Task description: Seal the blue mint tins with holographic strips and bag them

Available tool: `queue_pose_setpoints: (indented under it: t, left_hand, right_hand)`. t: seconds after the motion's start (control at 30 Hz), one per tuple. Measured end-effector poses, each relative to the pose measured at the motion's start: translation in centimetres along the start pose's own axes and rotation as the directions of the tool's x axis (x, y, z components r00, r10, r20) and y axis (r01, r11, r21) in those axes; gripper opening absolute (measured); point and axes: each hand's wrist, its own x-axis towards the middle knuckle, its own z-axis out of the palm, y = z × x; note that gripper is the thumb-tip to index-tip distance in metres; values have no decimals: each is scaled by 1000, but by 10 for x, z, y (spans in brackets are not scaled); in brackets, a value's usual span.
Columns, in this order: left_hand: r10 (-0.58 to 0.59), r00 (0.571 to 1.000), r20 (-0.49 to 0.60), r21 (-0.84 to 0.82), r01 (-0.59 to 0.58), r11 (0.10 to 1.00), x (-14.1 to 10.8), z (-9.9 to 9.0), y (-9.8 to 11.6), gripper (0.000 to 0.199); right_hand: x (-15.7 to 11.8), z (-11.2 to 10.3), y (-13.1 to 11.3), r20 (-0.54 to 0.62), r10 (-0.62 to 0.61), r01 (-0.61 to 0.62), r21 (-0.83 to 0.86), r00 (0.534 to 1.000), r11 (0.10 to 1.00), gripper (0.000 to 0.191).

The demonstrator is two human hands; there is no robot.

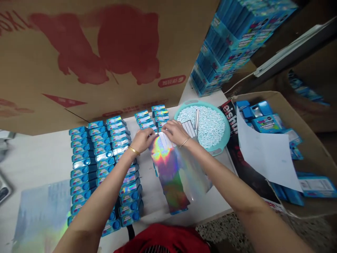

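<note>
My left hand (143, 140) and my right hand (174, 132) meet at the far edge of a shiny holographic sticker sheet (168, 172). The fingers of both hands are closed, pinching near the sheet's white end; exactly what lies between the fingertips is partly hidden. The sheet drapes toward me over small blue tins (179, 211), mostly covered by it. Just beyond my fingers stand short rows of tins (159, 113) with holographic strips on their tops. Right of my right hand lies a card of white labels (188, 128), overlapping the tub's rim.
Long rows of blue tins (102, 151) stand on the left. A turquoise tub (225, 137) holds pale candies and a metal scoop (197, 121). Behind are a big cardboard box (126, 88) and stacked blue packs (223, 45). An open carton (279, 95) with tins sits right.
</note>
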Motion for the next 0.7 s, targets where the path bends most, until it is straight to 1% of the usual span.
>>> queue_pose_setpoints:
  t: [0.1, 0.17, 0.23, 0.3, 0.37, 0.43, 0.57, 0.7]
  left_hand:
    - [-54, 998, -12, -93, 53, 994, -3, 0, -8, 26]
    - [-80, 996, -38, -115, 75, 991, -3, 2, -12, 22]
    - [-78, 992, -100, -43, 74, 996, -1, 6, -13, 17]
    - [-40, 985, -167, 109, 59, 992, 0, 11, -12, 19]
    - [9, 977, -213, 268, 50, 962, 1, 17, -11, 20]
    - [46, 970, -240, 373, 48, 927, 1, 22, -10, 21]
    - [86, 965, -248, 454, 38, 890, -3, 32, -11, 23]
    - [102, 966, -238, 469, 22, 883, -14, 41, -7, 20]
  right_hand:
    - [10, 3, -5, 74, -19, 15, 58, 997, 998, 18]
    - [15, 7, -4, 101, -35, 26, 96, 994, 995, 17]
    - [21, 13, -1, 87, -20, 11, 106, 996, 994, 18]
    - [25, 23, 3, 56, 9, -15, 114, 998, 993, 18]
    - [29, 33, 8, 32, 30, -34, 141, 999, 989, 18]
    - [33, 43, 13, 15, 44, -46, 177, 999, 983, 18]
    - [38, 57, 20, -15, 78, -72, 229, 997, 971, 17]
    - [39, 68, 23, -54, 110, -97, 196, 993, 976, 19]
